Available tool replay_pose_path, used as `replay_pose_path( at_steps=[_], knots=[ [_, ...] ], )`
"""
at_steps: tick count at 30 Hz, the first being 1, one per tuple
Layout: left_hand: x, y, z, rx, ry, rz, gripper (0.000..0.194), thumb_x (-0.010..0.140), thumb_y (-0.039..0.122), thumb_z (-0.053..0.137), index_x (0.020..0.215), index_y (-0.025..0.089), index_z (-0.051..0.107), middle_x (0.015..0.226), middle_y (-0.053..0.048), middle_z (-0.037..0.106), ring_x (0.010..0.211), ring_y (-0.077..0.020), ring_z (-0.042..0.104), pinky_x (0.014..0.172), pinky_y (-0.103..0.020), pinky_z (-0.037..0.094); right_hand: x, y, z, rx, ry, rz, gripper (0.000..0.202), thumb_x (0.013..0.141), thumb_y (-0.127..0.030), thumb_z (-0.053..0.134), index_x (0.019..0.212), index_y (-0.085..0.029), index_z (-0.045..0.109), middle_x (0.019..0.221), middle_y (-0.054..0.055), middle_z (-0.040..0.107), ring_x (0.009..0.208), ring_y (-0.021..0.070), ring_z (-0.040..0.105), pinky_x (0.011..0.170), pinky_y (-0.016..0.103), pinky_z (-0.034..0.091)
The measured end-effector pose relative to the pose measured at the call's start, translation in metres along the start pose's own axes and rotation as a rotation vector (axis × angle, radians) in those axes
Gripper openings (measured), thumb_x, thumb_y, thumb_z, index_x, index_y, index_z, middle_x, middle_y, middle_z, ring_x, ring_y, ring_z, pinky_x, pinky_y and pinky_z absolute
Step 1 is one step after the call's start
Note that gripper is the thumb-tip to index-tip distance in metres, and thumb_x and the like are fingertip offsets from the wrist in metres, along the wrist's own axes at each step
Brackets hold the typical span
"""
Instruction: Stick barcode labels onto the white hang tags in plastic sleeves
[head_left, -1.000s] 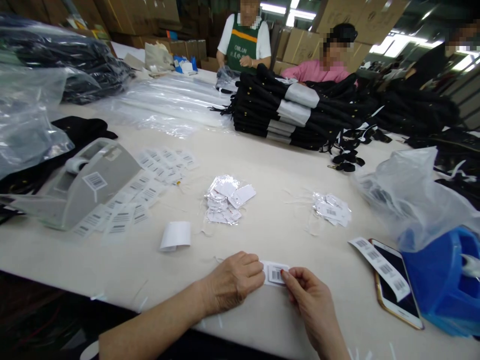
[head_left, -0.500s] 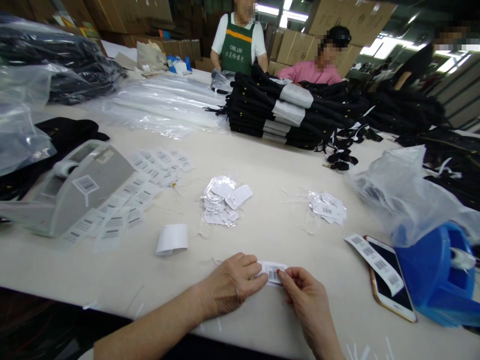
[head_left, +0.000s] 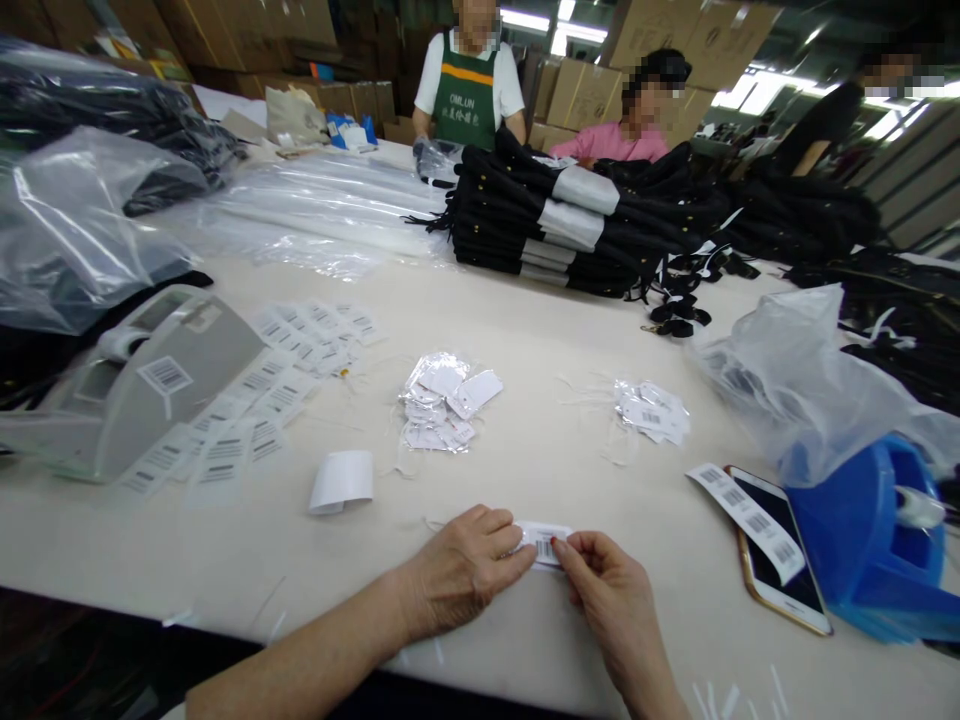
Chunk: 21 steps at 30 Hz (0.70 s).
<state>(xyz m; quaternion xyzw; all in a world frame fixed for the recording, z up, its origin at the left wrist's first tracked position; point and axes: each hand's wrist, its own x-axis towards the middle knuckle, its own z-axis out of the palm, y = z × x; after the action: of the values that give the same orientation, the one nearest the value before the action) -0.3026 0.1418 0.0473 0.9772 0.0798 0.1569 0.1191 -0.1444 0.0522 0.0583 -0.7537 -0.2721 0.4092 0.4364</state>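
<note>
A small white tag (head_left: 546, 544) with a barcode label lies on the table near its front edge, between my hands. My left hand (head_left: 469, 565) holds the tag's left end down with its fingers together. At the tag's right side, the thumb of my right hand (head_left: 604, 585) presses on the barcode label, its other fingers curled. Beyond my hands is a pile of white tags (head_left: 442, 400) with strings. A smaller pile of barcoded tags (head_left: 652, 412) sits to its right. A curled white paper piece (head_left: 342, 482) stands left of my hands.
Left: a grey dispenser (head_left: 169, 375) and barcode label sheets (head_left: 281, 390). Right: a phone (head_left: 784, 550) under a label strip (head_left: 746, 520), a blue dispenser (head_left: 874, 540) and clear plastic (head_left: 787, 380). Behind: stacked black goods (head_left: 547, 225) and people, one in a green apron (head_left: 463, 100).
The view has shifted slightly. The clear plastic at the far left has spread to the right over the black goods. My hands stay at the tag, almost unchanged.
</note>
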Motion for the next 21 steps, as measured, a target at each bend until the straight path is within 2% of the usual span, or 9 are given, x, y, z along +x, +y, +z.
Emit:
replay_pose_path(
  at_steps=[7, 12, 16, 18, 19, 21],
  knots=[
    [0.002, 0.001, -0.001, 0.044, 0.000, 0.012, 0.019, 0.090, 0.016, 0.036, 0.097, 0.011, 0.053, 0.077, -0.004, 0.054, 0.074, -0.0169, 0.047, 0.062, -0.030, 0.039, 0.001, 0.003, 0.001, -0.092, 0.016, -0.047, 0.033, 0.065, -0.051, 0.061, 0.060, -0.019, 0.055, 0.047, -0.004, 0.049, 0.040, 0.0101, 0.042, 0.040, 0.022, 0.032],
    [0.005, 0.003, -0.004, 0.083, -0.018, -0.009, 0.015, 0.089, 0.015, 0.040, 0.095, 0.012, 0.053, 0.078, -0.004, 0.053, 0.075, -0.0170, 0.048, 0.063, -0.030, 0.038, 0.001, 0.003, 0.004, -0.411, 0.128, -0.202, 0.029, 0.071, -0.048, 0.052, 0.063, -0.021, 0.054, 0.053, 0.000, 0.058, 0.046, 0.0140, 0.051, 0.047, 0.025, 0.039],
    [0.005, 0.002, -0.005, 0.068, -0.031, 0.003, 0.017, 0.089, 0.014, 0.038, 0.097, 0.012, 0.053, 0.087, -0.006, 0.056, 0.077, -0.0167, 0.048, 0.064, -0.030, 0.037, -0.001, 0.004, 0.002, -0.705, 0.213, -0.237, 0.024, 0.074, -0.044, 0.051, 0.077, -0.019, 0.053, 0.052, -0.001, 0.060, 0.047, 0.0183, 0.057, 0.047, 0.028, 0.041],
    [0.004, 0.002, -0.005, 0.060, -0.032, 0.017, 0.018, 0.090, 0.014, 0.037, 0.097, 0.012, 0.054, 0.088, -0.006, 0.058, 0.077, -0.0164, 0.048, 0.065, -0.030, 0.036, -0.004, 0.007, 0.002, -0.830, 0.314, -0.352, 0.026, 0.077, -0.043, 0.051, 0.084, -0.018, 0.053, 0.054, 0.000, 0.061, 0.047, 0.0191, 0.058, 0.045, 0.029, 0.041],
    [0.004, 0.002, -0.004, 0.056, -0.029, 0.018, 0.019, 0.090, 0.014, 0.036, 0.096, 0.012, 0.054, 0.087, -0.006, 0.058, 0.077, -0.0163, 0.048, 0.065, -0.030, 0.036, -0.007, 0.010, 0.003, -0.869, 0.352, -0.473, 0.025, 0.080, -0.040, 0.049, 0.087, -0.017, 0.054, 0.061, 0.003, 0.063, 0.052, 0.0193, 0.060, 0.047, 0.029, 0.043],
    [0.003, 0.001, -0.002, 0.043, -0.017, 0.014, 0.019, 0.091, 0.015, 0.036, 0.092, 0.013, 0.054, 0.088, -0.005, 0.059, 0.078, -0.0162, 0.048, 0.065, -0.030, 0.036, -0.014, 0.018, 0.006, -0.923, 0.363, -0.789, 0.024, 0.086, -0.031, 0.042, 0.095, -0.014, 0.056, 0.084, 0.010, 0.068, 0.075, 0.0203, 0.064, 0.065, 0.031, 0.047]
  ],
)
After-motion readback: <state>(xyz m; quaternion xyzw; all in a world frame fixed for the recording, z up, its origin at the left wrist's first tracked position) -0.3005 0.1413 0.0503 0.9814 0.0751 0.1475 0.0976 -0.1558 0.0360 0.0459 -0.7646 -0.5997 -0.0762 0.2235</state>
